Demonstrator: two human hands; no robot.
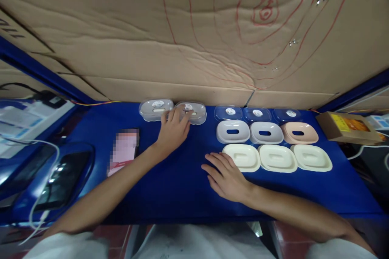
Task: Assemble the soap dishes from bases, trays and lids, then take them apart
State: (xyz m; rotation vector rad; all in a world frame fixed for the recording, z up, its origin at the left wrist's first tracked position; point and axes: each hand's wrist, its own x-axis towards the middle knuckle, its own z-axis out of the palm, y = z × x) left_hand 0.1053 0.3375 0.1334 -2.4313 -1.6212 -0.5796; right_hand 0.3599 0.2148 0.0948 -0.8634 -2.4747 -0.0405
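Note:
My left hand (174,131) reaches to the back of the blue table. Its fingers are spread over the left end of a soap box with a clear lid (199,118); they rest on or just above it, without a visible grip. Left of it stands a similar clear-lidded soap box (148,111). My right hand (226,176) hovers palm down, fingers apart, at the left edge of a cream soap box base (247,166). In the same row are a second cream base (278,167) and a third cream base (313,166).
Behind the bases lie two pale grey slotted trays (225,134) and a peach one (313,134), then several clear lids (220,114). A phone (124,149) lies left, near another dark phone (68,174) with cables. A cardboard box (330,123) stands right; a cardboard wall (127,48) rises behind.

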